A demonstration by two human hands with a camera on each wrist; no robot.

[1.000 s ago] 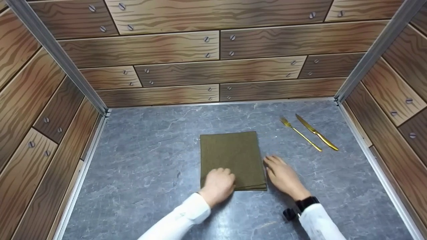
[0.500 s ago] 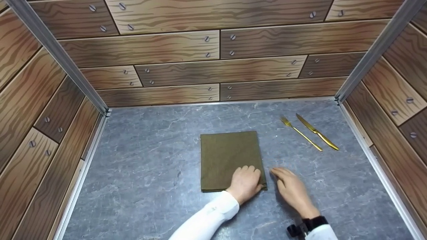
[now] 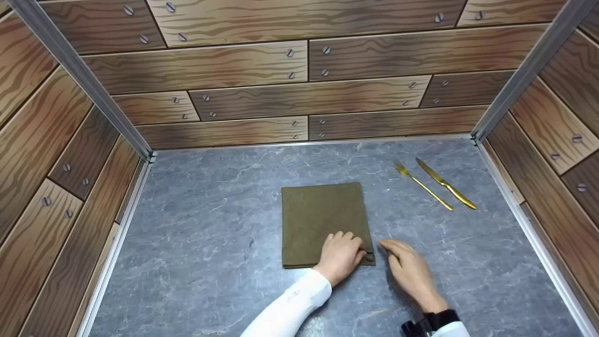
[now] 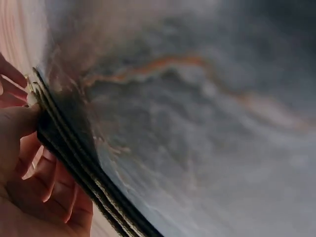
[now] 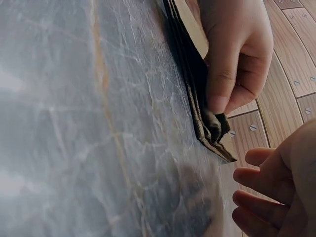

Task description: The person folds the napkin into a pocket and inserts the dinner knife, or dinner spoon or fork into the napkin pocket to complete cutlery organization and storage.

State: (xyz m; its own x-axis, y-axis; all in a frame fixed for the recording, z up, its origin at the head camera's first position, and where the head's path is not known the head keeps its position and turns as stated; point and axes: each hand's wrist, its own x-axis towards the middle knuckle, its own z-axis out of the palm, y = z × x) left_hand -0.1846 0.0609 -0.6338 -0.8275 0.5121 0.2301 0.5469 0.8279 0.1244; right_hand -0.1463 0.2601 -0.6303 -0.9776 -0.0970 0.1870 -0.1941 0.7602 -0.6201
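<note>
A folded olive-green napkin (image 3: pixel 313 215) lies flat on the grey marbled tabletop, its stacked layers showing along the front edge. My left hand (image 3: pixel 340 255) is at its front right part, fingers over the top, thumb at the front edge. In the right wrist view, the left thumb (image 5: pixel 220 89) pinches the napkin near the corner, where the layers (image 5: pixel 212 131) are bunched and wrinkled. Just right of that corner, my right hand (image 3: pixel 412 271) holds nothing, its fingers extended and apart from the cloth. From the left wrist, the napkin's layered edge (image 4: pixel 94 177) shows beside the left fingers (image 4: pixel 49 177).
A gold fork (image 3: pixel 423 186) and a gold knife (image 3: pixel 447 184) lie side by side at the back right. Wood-patterned walls (image 3: pixel 243 98) with metal corner rails enclose the tabletop (image 3: pixel 201 224) at the back and both sides.
My left hand has slid right along the napkin's front edge to the right corner, which is now wrinkled under the thumb. The right hand has drawn slightly toward the front, off the napkin's right edge.
</note>
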